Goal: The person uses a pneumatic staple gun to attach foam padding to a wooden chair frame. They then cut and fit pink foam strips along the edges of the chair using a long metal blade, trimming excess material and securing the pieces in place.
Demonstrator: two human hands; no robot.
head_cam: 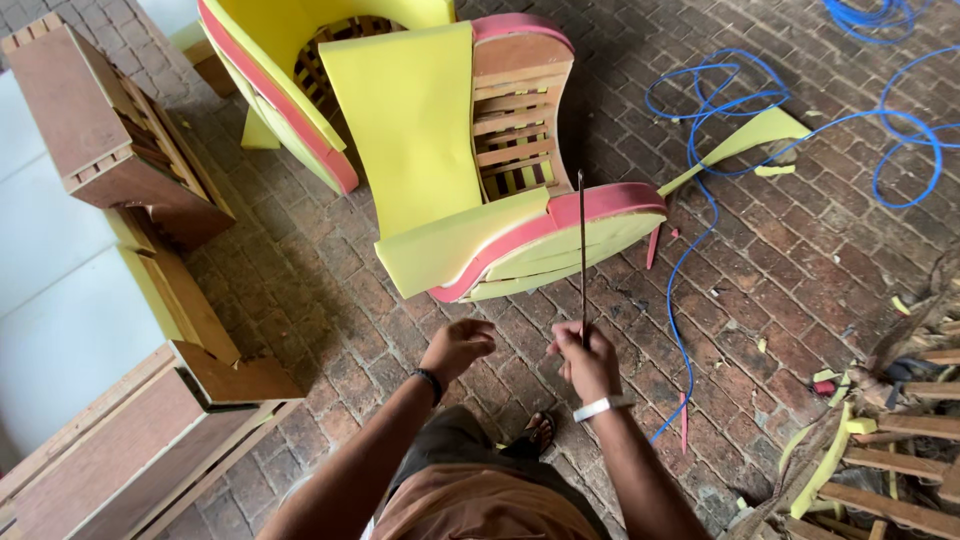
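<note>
From the head camera, looking straight down: no packages, labels or signs anywhere in sight, just a brick floor [330, 300] scattered with foam scraps.

Right hand [588, 362] is closed tight, fingers [572, 350] wrapped around the bottom end of a long thin blade [581, 255], which stands nearly upright, its tip reaching up past the pink edge of the chair arm. A white band sits on that wrist.

Left hand [457, 346] hangs just beside the right, fingers loosely curled, half open, holding nothing and touching nothing. A dark band circles its wrist.

Directly ahead, the wooden chair frame [515, 120] lies on the bricks, clad in yellow foam [410, 130] with pink foam [560, 215] along the arm edges. A loose yellow flap hangs off the near arm.

A blue hose [700, 210] loops over the floor to the right, running down close past the right hand. Far right, a pile of wood offcuts [890, 440] and foam trimmings. On the left, plain wooden furniture frames [120, 140] line the edge. Between the hands and the chair there is a strip of open brick.
</note>
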